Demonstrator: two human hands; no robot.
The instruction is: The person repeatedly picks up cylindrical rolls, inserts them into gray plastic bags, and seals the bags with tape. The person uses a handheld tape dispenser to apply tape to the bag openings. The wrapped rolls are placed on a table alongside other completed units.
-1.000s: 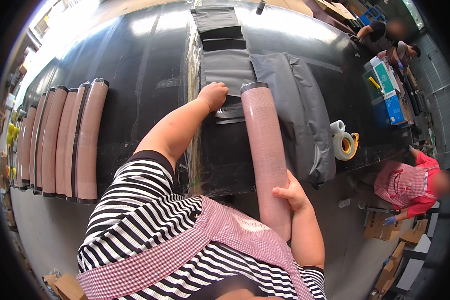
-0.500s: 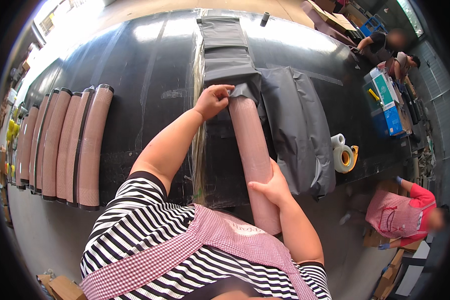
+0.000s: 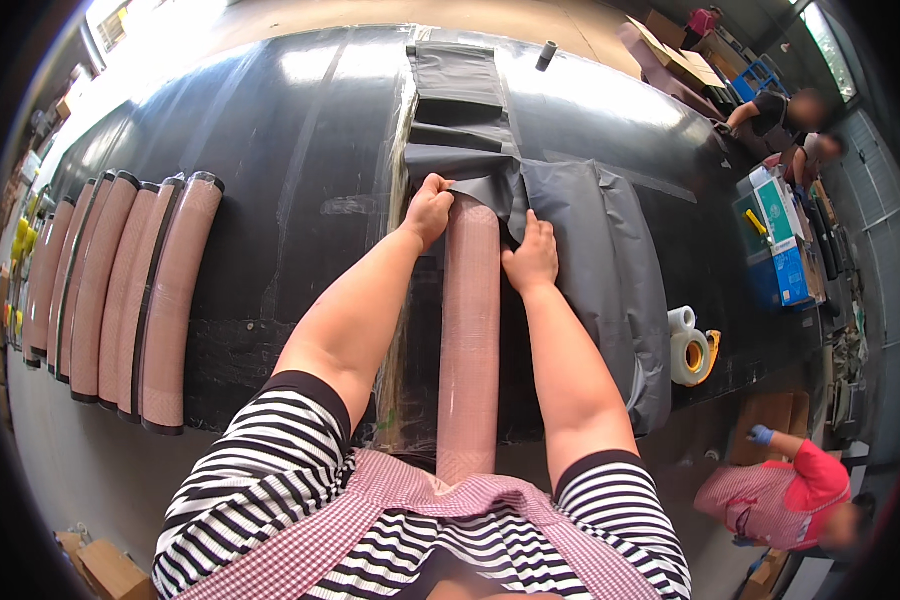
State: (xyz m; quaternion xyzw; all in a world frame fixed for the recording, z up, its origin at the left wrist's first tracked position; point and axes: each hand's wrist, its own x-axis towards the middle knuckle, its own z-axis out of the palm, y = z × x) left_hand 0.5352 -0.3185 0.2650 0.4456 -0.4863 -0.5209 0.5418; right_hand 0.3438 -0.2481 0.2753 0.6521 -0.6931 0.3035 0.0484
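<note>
A pinkish-brown rolled mat (image 3: 470, 340), wrapped in clear film, lies lengthwise in front of me, its near end against my apron. Its far end sits at the mouth of a grey plastic bag (image 3: 458, 100) that stretches away across the table. My left hand (image 3: 429, 214) is closed on the left edge of the bag's mouth, beside the roll's end. Over on the right side of the mouth, my right hand (image 3: 533, 256) has its fingers closed on the bag's other edge. More folded grey bags (image 3: 605, 280) lie just right of my right hand.
Several wrapped mat rolls (image 3: 175, 300) lie side by side at the left of the black table (image 3: 270, 200). Tape rolls (image 3: 688, 357) rest near the right edge. A small grey cylinder (image 3: 547, 55) stands far back. Co-workers (image 3: 785, 495) are at the right, near boxes (image 3: 790, 270).
My right hand has left the roll's near part and moved forward to the bag's mouth. The roll has swung straighter, its near end shifting left. My left hand stays at the bag edge.
</note>
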